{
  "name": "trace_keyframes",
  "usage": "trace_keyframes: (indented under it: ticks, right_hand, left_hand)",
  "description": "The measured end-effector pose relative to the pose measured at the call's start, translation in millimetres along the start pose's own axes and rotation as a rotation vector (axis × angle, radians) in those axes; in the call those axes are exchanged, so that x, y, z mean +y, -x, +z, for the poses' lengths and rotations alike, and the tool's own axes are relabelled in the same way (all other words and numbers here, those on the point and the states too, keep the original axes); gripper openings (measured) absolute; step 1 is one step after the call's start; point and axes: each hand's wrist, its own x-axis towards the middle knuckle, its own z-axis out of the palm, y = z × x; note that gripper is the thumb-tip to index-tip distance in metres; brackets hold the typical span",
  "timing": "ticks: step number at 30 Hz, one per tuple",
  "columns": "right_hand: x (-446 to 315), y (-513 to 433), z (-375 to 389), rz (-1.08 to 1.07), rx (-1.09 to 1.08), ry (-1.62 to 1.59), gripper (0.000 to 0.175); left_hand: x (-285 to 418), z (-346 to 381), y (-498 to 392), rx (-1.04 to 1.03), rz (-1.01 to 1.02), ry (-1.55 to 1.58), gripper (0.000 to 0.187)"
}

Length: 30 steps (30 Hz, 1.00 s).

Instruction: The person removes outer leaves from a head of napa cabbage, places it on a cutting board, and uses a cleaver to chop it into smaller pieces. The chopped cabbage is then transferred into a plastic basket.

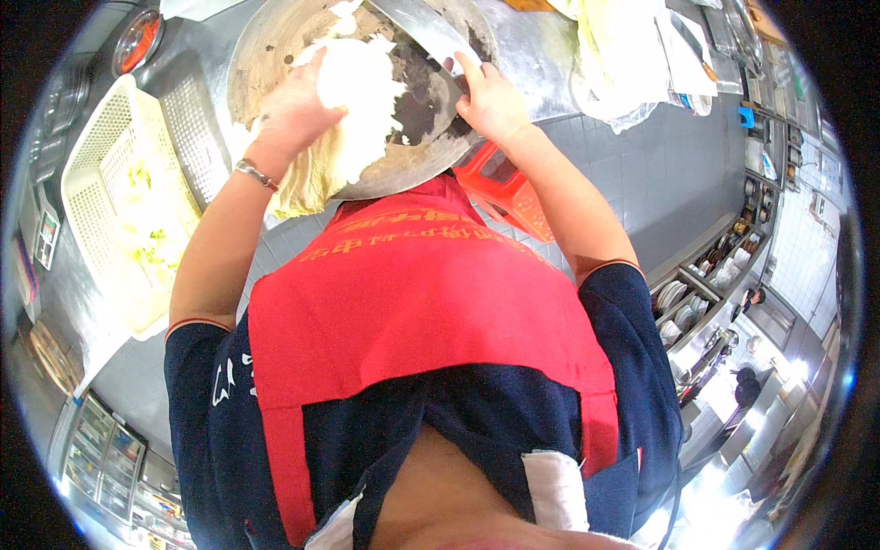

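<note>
A cleaver (423,31) with a broad metal blade is gripped in my right hand (495,100), its blade slanting away to the upper left over a round chopping board (258,51). My left hand (295,106) presses down on pale cabbage leaves (364,103), thumb and fingers spread over them. Those leaves are overexposed, so their cut edges are hard to make out. Their yellow-green ends (309,182) hang over the board's near left edge. A few white scraps lie on the board's dark, worn surface. The blade's cutting edge is apart from the leaves under my left hand.
On the metal counter at left stands a pale yellow plastic basket (96,172) with leaf bits inside. Behind it sits a bowl of red food (137,45). Plastic bags and pale leaves (612,55) lie at right, near another knife (691,45). Below the board is a red plastic stool (512,199).
</note>
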Motion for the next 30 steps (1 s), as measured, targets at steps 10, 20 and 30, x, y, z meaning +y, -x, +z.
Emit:
trace_keyframes:
  ticks: [10, 20, 30]
  right_hand:
    - [-66, -2, -41, -0.045, -0.144, -0.293, 0.036]
    - [-107, 3, -76, -0.234, -0.237, -0.201, 0.079]
    - [-114, -31, -26, -0.188, -0.353, -0.135, 0.075]
  left_hand:
    - [-25, -9, 1, 0.062, -0.049, -0.221, 0.093]
    - [-36, 13, 1, 0.235, 0.023, -0.201, 0.081]
    - [-39, 16, 3, 0.231, 0.038, -0.205, 0.08]
